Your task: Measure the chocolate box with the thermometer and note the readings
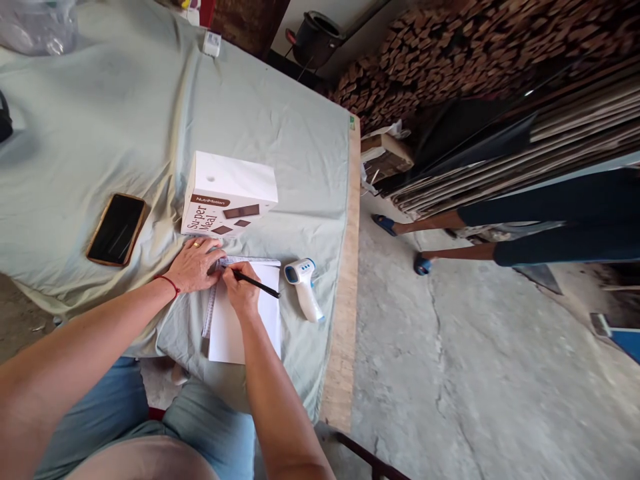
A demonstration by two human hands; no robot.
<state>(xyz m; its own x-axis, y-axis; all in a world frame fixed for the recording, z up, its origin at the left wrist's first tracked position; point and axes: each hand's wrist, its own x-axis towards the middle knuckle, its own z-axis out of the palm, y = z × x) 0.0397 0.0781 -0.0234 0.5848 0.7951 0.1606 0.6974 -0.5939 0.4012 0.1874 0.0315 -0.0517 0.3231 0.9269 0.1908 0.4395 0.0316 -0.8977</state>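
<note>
Looks barely started tbh, right hand (241, 288) gripping the pen (257, 283) near the notebook (225, 341)'s top, left hand (198, 265) spread open by its corner, visible paper blank.

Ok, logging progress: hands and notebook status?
Right hand: grip on black pen, over notebook. Left hand at its upper left corner. Thermometer beside it, not blocking.

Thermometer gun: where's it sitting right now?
In the head view, the white-and-blue thermometer gun lies on the pale cloth just right of the notebook, between it and the table's bare wooden edge.
</note>
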